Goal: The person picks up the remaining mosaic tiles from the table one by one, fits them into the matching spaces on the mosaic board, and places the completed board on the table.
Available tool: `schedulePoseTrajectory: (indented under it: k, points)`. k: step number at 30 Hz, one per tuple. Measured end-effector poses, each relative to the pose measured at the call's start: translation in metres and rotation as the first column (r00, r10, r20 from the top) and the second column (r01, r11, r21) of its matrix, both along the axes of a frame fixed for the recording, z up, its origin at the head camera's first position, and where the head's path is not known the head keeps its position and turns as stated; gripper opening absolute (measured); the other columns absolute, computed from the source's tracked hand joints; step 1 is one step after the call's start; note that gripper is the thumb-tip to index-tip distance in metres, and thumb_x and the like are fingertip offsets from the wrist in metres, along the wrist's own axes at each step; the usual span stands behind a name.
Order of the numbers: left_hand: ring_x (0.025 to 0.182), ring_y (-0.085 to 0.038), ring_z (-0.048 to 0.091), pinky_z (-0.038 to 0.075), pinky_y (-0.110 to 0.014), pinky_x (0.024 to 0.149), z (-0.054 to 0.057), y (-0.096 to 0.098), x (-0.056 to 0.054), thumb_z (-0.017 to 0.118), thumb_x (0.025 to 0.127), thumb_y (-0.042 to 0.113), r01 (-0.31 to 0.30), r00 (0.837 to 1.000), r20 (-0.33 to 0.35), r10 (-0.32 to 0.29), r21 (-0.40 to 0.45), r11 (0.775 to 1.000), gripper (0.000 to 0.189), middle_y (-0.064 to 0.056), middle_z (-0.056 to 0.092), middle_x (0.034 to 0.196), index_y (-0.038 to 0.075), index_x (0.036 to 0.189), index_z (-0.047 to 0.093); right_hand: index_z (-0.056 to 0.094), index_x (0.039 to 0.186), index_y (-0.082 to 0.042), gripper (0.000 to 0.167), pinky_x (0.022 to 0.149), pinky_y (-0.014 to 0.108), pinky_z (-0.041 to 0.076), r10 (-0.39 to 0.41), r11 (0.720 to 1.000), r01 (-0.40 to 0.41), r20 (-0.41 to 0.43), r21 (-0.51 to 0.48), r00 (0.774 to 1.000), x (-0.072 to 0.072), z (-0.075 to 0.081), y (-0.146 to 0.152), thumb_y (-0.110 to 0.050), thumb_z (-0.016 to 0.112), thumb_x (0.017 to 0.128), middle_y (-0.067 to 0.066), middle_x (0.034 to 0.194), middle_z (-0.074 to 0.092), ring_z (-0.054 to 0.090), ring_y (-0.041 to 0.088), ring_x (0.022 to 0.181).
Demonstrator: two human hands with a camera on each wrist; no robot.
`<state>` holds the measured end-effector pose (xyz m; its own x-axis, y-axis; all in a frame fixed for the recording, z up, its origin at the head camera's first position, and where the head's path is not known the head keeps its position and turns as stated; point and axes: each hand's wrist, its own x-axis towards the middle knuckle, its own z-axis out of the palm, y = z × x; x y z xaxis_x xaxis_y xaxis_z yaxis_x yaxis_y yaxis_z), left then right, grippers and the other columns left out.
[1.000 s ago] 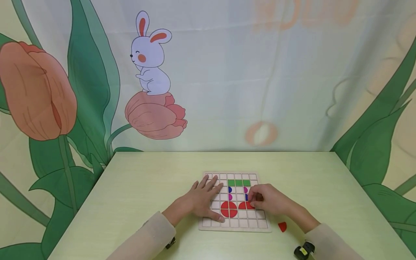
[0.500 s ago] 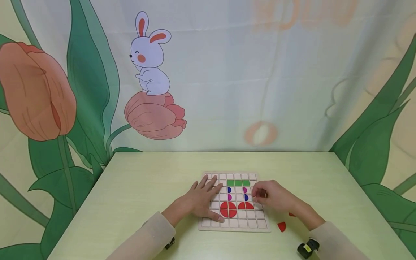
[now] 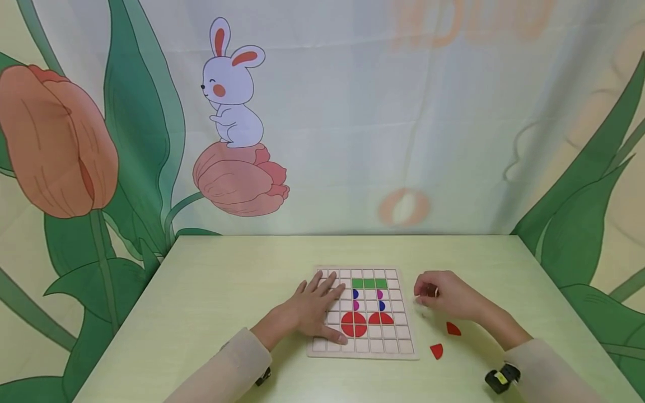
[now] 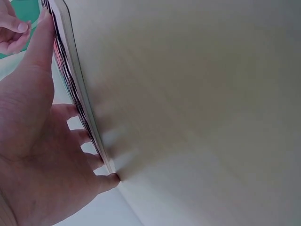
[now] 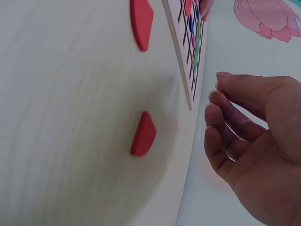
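Note:
In the head view a pale wooden grid board (image 3: 377, 348) lies on the table. My left hand (image 3: 318, 308) rests on its left side with fingers spread. Set in the grid are green squares (image 3: 369, 284), small blue and pink half-rounds (image 3: 380, 294), a full red circle of quarter pieces (image 3: 354, 324) and a red half circle (image 3: 381, 319). My right hand (image 3: 445, 294) hovers right of the board, fingers loosely curled, with nothing visible between them. Two loose red quarter-circle pieces lie near it: one (image 3: 453, 328) below the hand, another (image 3: 436, 351) closer to the board's corner.
The light table (image 3: 227, 280) reaches back to a printed curtain (image 3: 332, 112) with a rabbit and tulips. A small black device (image 3: 502, 379) is worn at the right wrist. The board's raised edge (image 5: 178, 56) shows in the right wrist view.
My right hand has left the red half circle and moved right, off the board. The second loose red piece, hidden under the arm before, now shows. My left hand stays put.

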<state>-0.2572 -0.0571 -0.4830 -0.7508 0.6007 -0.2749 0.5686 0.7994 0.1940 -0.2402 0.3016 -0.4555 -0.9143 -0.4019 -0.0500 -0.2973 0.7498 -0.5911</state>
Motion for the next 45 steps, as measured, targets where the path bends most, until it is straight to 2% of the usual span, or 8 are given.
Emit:
schedulePoseTrajectory:
  k: [12, 19, 25, 32, 45]
  points:
    - [0.163, -0.038, -0.001, 0.014, -0.065, 0.127, 0.0, 0.0, 0.0, 0.068, 0.079, 0.086, 0.001, 1.0, -0.005, -0.001, 0.012, 1.0, 0.123, -0.007, 0.003, 0.179, 0.025, 0.172, 0.017, 0.069, 0.094, -0.015, 0.013, 0.068, 0.024, 0.053, 0.001, 1.0, -0.001, 0.012, 0.03, 1.0, 0.013, -0.002, 0.031, -0.009, 0.081, 0.094, -0.006, 0.085, 0.06, 0.056, 0.016, 0.08]
    - [0.163, -0.039, -0.001, 0.014, -0.065, 0.127, 0.001, -0.001, -0.001, 0.067, 0.079, 0.087, 0.004, 1.0, -0.01, -0.003, 0.006, 1.0, 0.123, -0.007, 0.002, 0.179, 0.024, 0.172, 0.016, 0.07, 0.095, -0.014, 0.013, 0.067, 0.024, 0.053, 0.041, 0.999, -0.043, 0.047, 0.028, 0.998, 0.021, -0.007, 0.048, -0.011, 0.083, 0.092, -0.006, 0.085, 0.061, 0.055, 0.012, 0.079]
    - [0.163, -0.039, -0.001, 0.014, -0.065, 0.127, 0.002, -0.001, 0.0, 0.068, 0.079, 0.086, 0.002, 1.0, -0.014, -0.002, 0.013, 1.0, 0.123, -0.007, 0.003, 0.179, 0.024, 0.172, 0.017, 0.07, 0.098, -0.014, 0.019, 0.068, 0.024, 0.052, 0.069, 0.997, -0.072, 0.104, 0.028, 0.992, 0.025, -0.008, 0.058, -0.017, 0.087, 0.089, -0.006, 0.086, 0.061, 0.055, 0.012, 0.08]
    - [0.163, -0.038, -0.001, 0.013, -0.065, 0.127, 0.003, -0.001, 0.0, 0.068, 0.079, 0.086, -0.004, 1.0, -0.009, 0.004, 0.011, 1.0, 0.123, -0.006, 0.002, 0.179, 0.024, 0.172, 0.016, 0.069, 0.096, -0.015, 0.021, 0.069, 0.025, 0.051, 0.131, 0.991, -0.131, 0.064, -0.006, 0.989, 0.032, -0.013, 0.062, -0.016, 0.088, 0.087, -0.005, 0.087, 0.06, 0.056, 0.011, 0.081]
    - [0.163, -0.038, -0.002, 0.011, -0.065, 0.128, 0.0, -0.002, -0.001, 0.067, 0.078, 0.087, -0.004, 1.0, 0.005, 0.004, 0.013, 1.0, 0.124, -0.006, 0.001, 0.179, 0.025, 0.172, 0.016, 0.065, 0.098, -0.016, 0.022, 0.072, 0.026, 0.052, 0.103, 0.995, -0.104, 0.042, 0.015, 0.994, 0.029, -0.024, 0.06, -0.01, 0.084, 0.09, -0.004, 0.09, 0.06, 0.056, 0.012, 0.084]
